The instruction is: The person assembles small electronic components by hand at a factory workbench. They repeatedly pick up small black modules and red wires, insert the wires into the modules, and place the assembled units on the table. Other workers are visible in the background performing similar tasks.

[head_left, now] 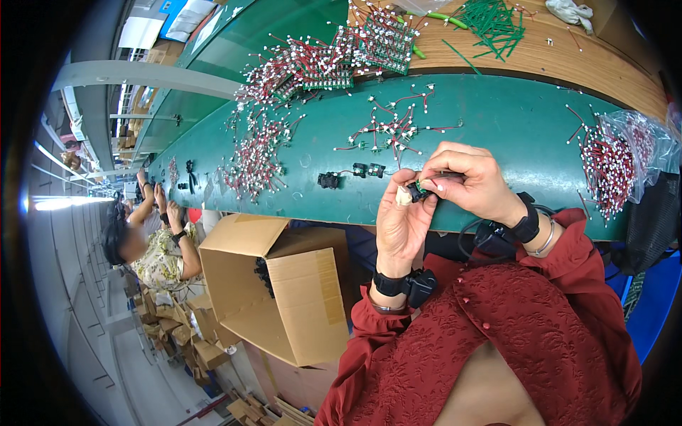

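Note:
Over the front edge of the green bench, my left hand (pixel 399 226) is closed on a small black plastic housing (pixel 418 192), with a bit of green board showing at its top. A white cover sits on one of its fingertips. My right hand (pixel 470 179) is closed in a pinch right against the housing, on a dark slim piece (pixel 449 175) whose kind I cannot make out; a thin red wire shows by its fingertips. Left of my hands, a few black housings (pixel 368 170) lie in a row on the bench. Beyond them is a loose cluster of small wired boards (pixel 394 130).
Wired boards are heaped at the far side (pixel 327 60) and left (pixel 256 156). A plastic bag (pixel 643 145) of red-wired connectors lies right. Green strips (pixel 490 28) rest on a wooden surface. An open cardboard box (pixel 312 298) stands below the bench; a co-worker (pixel 160 255) sits left.

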Action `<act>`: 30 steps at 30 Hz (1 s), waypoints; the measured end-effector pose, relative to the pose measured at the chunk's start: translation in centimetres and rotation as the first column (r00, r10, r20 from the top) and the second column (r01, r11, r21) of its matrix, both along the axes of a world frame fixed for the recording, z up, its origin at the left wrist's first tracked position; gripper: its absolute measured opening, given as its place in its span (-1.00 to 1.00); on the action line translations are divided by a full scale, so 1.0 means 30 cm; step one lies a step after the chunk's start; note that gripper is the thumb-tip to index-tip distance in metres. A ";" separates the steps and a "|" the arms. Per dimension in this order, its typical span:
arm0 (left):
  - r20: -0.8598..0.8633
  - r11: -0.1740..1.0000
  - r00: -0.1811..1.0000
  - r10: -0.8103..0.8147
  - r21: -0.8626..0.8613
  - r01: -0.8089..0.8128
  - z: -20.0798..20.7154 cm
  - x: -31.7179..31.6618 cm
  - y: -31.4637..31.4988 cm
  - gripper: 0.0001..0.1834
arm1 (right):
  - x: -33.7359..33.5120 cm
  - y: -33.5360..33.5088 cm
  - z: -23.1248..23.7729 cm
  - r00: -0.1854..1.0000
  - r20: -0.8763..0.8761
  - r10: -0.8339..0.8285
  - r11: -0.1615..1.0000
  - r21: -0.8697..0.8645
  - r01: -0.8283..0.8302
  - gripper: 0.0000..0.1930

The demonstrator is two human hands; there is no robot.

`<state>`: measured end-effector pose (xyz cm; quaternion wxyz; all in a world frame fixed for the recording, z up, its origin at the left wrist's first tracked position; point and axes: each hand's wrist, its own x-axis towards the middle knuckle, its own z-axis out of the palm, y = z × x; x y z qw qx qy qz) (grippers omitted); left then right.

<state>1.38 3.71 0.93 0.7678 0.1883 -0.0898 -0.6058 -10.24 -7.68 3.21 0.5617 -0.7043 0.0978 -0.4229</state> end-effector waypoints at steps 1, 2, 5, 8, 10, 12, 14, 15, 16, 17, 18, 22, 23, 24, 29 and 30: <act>-0.009 1.000 1.000 0.006 0.004 -0.006 -0.001 0.001 0.003 -0.71 | 0.000 0.000 -0.001 1.000 0.000 -0.005 1.000 -0.010 0.005 -0.88; -0.018 1.000 1.000 0.013 0.007 -0.013 -0.003 0.002 0.005 -0.71 | 0.000 -0.002 -0.001 1.000 -0.006 -0.001 1.000 -0.024 0.001 -0.88; -0.024 0.999 0.999 0.032 0.028 -0.031 -0.006 0.007 0.010 -0.72 | 0.000 -0.007 -0.002 1.000 -0.027 0.010 0.997 -0.075 -0.012 -0.87; 0.016 0.997 0.998 0.054 0.060 -0.055 -0.006 0.010 0.017 -0.73 | -0.001 -0.010 -0.002 0.998 -0.059 0.007 0.994 -0.112 -0.014 -0.85; 0.041 0.999 0.998 0.039 0.036 -0.041 -0.008 0.014 0.018 -0.74 | 0.001 -0.011 -0.003 0.998 -0.057 -0.003 0.994 -0.112 -0.003 -0.85; 0.077 0.998 0.996 0.043 0.031 -0.045 -0.010 0.015 0.020 -0.76 | -0.001 -0.011 -0.003 0.999 -0.043 -0.007 0.990 -0.143 0.001 -0.83; 0.121 0.997 0.991 0.063 0.037 -0.068 -0.012 0.013 0.024 -0.77 | -0.006 -0.010 -0.004 0.998 -0.053 -0.022 0.979 -0.203 0.010 -0.82; 0.157 0.996 0.985 0.077 0.034 -0.083 -0.012 0.014 0.026 -0.77 | -0.009 -0.010 -0.003 0.997 -0.069 -0.035 0.969 -0.248 0.017 -0.81; 0.193 0.995 0.977 0.090 0.031 -0.098 -0.012 0.015 0.027 -0.78 | -0.011 -0.009 -0.003 0.996 -0.068 -0.050 0.956 -0.292 0.028 -0.80; 0.224 0.993 0.969 0.103 0.042 -0.115 -0.013 0.015 0.027 -0.78 | -0.011 -0.010 -0.003 0.996 -0.086 -0.037 0.960 -0.281 0.012 -0.79; 0.212 0.994 0.973 0.093 0.032 -0.102 -0.012 0.016 0.029 -0.79 | -0.012 -0.011 -0.003 0.996 -0.091 -0.027 0.963 -0.270 0.002 -0.78; 0.213 0.995 0.974 0.076 0.050 -0.089 -0.011 0.015 0.026 -0.81 | -0.019 -0.013 -0.005 0.994 -0.113 0.005 0.973 -0.228 -0.031 -0.79; 0.232 0.994 0.969 0.078 0.057 -0.094 -0.009 0.015 0.025 -0.82 | -0.019 -0.011 -0.007 0.993 -0.115 0.003 0.976 -0.217 -0.028 -0.79; 0.271 0.992 0.958 0.089 0.057 -0.108 -0.006 0.014 0.027 -0.82 | -0.017 -0.006 -0.009 0.993 -0.116 0.002 0.978 -0.206 -0.026 -0.79; 0.363 0.978 0.922 0.134 0.104 -0.183 0.026 0.016 0.032 -0.82 | 0.002 0.010 -0.021 0.993 -0.072 0.096 0.990 0.114 -0.087 -0.88; 0.337 0.978 0.932 0.131 0.111 -0.177 0.030 0.012 0.028 -0.81 | 0.004 0.012 -0.021 0.989 -0.048 0.141 0.953 0.278 -0.122 -0.91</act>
